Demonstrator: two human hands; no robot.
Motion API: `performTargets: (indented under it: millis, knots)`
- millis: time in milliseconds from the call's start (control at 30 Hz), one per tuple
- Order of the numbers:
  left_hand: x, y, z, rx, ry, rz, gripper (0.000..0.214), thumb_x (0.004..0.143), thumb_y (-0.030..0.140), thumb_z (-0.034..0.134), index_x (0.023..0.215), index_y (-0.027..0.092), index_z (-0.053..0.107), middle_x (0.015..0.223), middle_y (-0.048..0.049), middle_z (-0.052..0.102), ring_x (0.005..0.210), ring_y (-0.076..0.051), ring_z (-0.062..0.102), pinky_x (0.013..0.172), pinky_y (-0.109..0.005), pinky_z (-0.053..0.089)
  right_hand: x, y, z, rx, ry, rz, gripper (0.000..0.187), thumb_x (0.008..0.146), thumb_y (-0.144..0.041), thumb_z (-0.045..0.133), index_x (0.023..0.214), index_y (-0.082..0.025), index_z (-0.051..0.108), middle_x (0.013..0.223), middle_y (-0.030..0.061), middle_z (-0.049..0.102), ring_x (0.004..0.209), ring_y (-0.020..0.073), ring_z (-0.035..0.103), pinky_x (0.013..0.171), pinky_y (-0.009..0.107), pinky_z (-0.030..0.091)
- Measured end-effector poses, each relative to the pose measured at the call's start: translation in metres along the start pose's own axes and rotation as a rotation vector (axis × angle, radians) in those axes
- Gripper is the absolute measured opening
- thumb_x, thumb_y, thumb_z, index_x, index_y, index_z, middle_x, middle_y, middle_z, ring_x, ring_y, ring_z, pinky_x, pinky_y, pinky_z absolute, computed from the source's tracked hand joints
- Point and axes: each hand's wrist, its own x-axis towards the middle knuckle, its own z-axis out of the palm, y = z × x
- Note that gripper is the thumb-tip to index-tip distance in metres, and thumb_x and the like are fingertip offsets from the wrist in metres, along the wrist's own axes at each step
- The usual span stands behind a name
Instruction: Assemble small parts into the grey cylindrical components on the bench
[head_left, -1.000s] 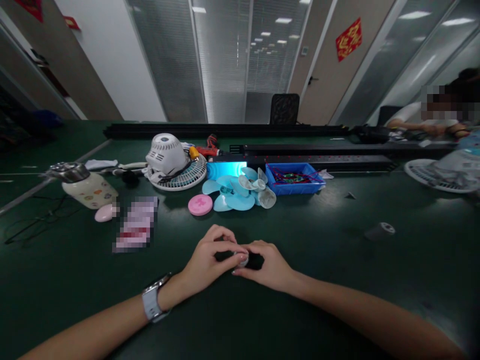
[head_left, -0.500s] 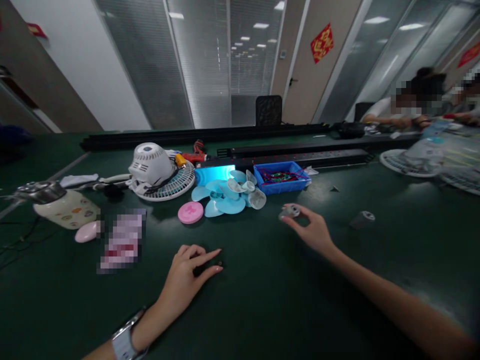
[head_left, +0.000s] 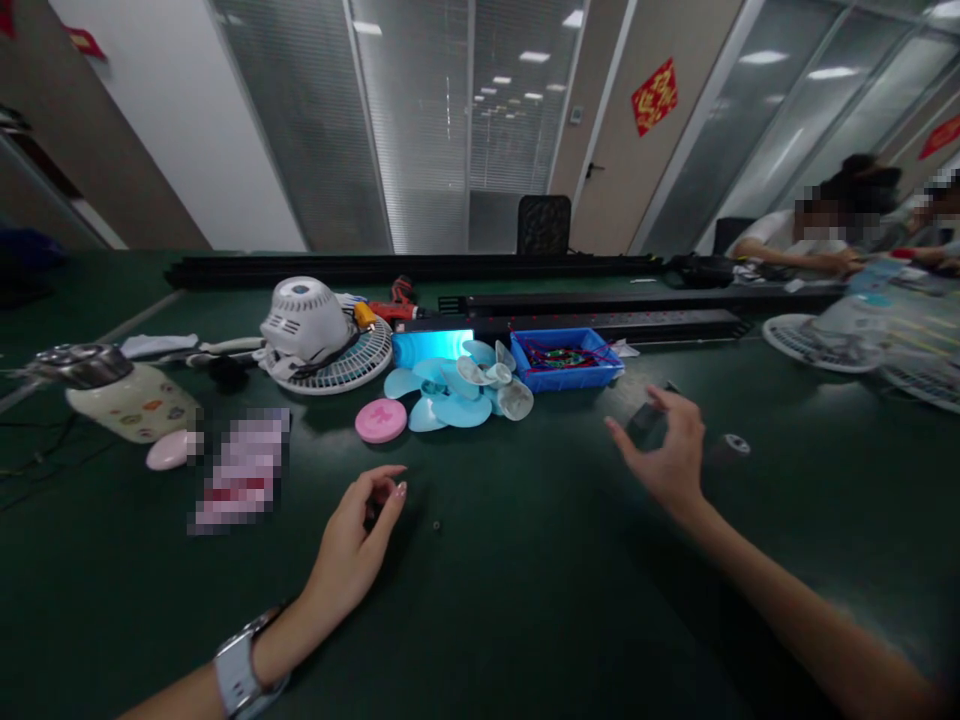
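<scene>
My left hand [head_left: 356, 535], with a watch on its wrist, hovers just above the green table [head_left: 525, 600]. Its fingers are curled round a small dark thing I cannot make out. A tiny dark piece [head_left: 436, 524] lies on the table just right of it. My right hand [head_left: 667, 455] is further right and forward, with a small grey part [head_left: 643, 416] between thumb and forefinger. It is close to a dark cylinder with a white top [head_left: 727, 447] that stands on the table.
Behind the hands lie blue fan blades [head_left: 457, 385], a pink disc [head_left: 380, 420], a white fan motor on a grille [head_left: 315, 335], a blue parts bin [head_left: 566, 358] and a bottle [head_left: 120, 395]. Other people sit at the far right beside more fan grilles [head_left: 817, 345].
My hands were together over a small part. The right hand carried the grey part away to the right, towards the cylinder. The left hand lifted slightly off the table and curled.
</scene>
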Motion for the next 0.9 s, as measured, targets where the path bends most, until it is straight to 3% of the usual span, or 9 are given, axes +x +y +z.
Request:
performTargets:
  millis: [67,100,167,267,400,567,667,767,900]
  knots:
    - [0.000,0.002,0.000,-0.017,0.006,-0.010,0.038,0.092,0.049,0.051,0.117,0.021,0.059,0.094,-0.0032,0.065,0.085,-0.020,0.062,0.076,-0.033,0.048,-0.013,-0.056,0.002,0.197,-0.398,-0.180,0.043,0.087,-0.045,0.065,0.124,-0.023,0.063,0.110,0.0095,0.066,0.098,0.0233,0.061,0.090,0.041,0.047]
    - [-0.001,0.003,0.000,-0.021,0.006,-0.011,0.037,0.092,0.049,0.051,0.117,0.021,0.059,0.094,-0.0031,0.065,0.085,-0.020,0.062,0.076,-0.033,0.048,-0.020,-0.082,0.006,0.308,-0.637,-0.228,0.045,0.087,-0.046,0.065,0.127,-0.025,0.062,0.106,0.0070,0.066,0.091,0.0201,0.062,0.084,0.036,0.049]
    - [-0.001,0.004,0.000,-0.029,0.010,-0.012,0.036,0.092,0.048,0.051,0.116,0.021,0.058,0.095,-0.0033,0.065,0.086,-0.020,0.062,0.076,-0.033,0.048,-0.031,-0.122,0.020,0.440,-0.910,-0.243,0.054,0.082,-0.052,0.070,0.130,-0.027,0.062,0.098,0.0035,0.066,0.082,0.0168,0.061,0.076,0.032,0.048]
    - [-0.001,0.004,0.000,-0.040,0.013,-0.011,0.035,0.092,0.047,0.051,0.115,0.021,0.058,0.096,-0.0038,0.065,0.086,-0.020,0.063,0.077,-0.033,0.048,-0.042,-0.154,0.047,0.464,-1.006,-0.279,0.051,0.079,-0.055,0.073,0.123,-0.030,0.068,0.091,0.0014,0.064,0.082,0.0165,0.060,0.076,0.032,0.043]
    - [-0.001,0.001,0.001,-0.031,-0.002,0.006,0.035,0.092,0.047,0.051,0.113,0.021,0.058,0.093,-0.0037,0.064,0.084,-0.020,0.062,0.077,-0.034,0.049,-0.048,-0.164,0.066,0.454,-0.959,-0.309,0.024,0.084,-0.048,0.071,0.102,-0.033,0.077,0.084,-0.0008,0.062,0.080,0.0144,0.059,0.075,0.031,0.039]
    - [0.000,-0.002,0.000,-0.013,-0.011,0.000,0.037,0.091,0.050,0.052,0.113,0.021,0.058,0.094,-0.0041,0.065,0.085,-0.021,0.063,0.076,-0.034,0.049,-0.033,-0.140,0.052,0.532,-0.794,-0.266,0.017,0.088,-0.038,0.068,0.100,-0.027,0.076,0.087,0.0002,0.066,0.077,0.0132,0.061,0.076,0.030,0.044]
    - [0.000,-0.002,-0.001,-0.006,-0.017,0.003,0.039,0.091,0.052,0.051,0.113,0.021,0.058,0.091,-0.0034,0.065,0.082,-0.021,0.063,0.075,-0.034,0.050,-0.005,-0.086,0.025,0.442,-0.440,-0.139,0.020,0.093,-0.036,0.060,0.100,-0.023,0.073,0.092,0.0044,0.069,0.079,0.0159,0.063,0.075,0.032,0.049]
    - [0.000,-0.002,0.000,0.011,-0.042,0.011,0.039,0.090,0.053,0.052,0.113,0.022,0.059,0.091,-0.0028,0.065,0.082,-0.021,0.063,0.074,-0.033,0.050,0.024,-0.012,-0.003,0.139,-0.082,0.005,0.026,0.092,-0.040,0.057,0.096,-0.020,0.073,0.096,0.0095,0.070,0.084,0.0212,0.065,0.080,0.037,0.052]
    - [0.001,-0.002,0.000,0.034,-0.041,0.013,0.038,0.090,0.053,0.052,0.113,0.023,0.059,0.091,-0.0027,0.066,0.084,-0.021,0.063,0.075,-0.033,0.050,0.039,0.064,-0.018,-0.092,-0.045,0.192,0.032,0.087,-0.045,0.056,0.093,-0.018,0.073,0.095,0.0117,0.074,0.087,0.0256,0.069,0.083,0.040,0.053]
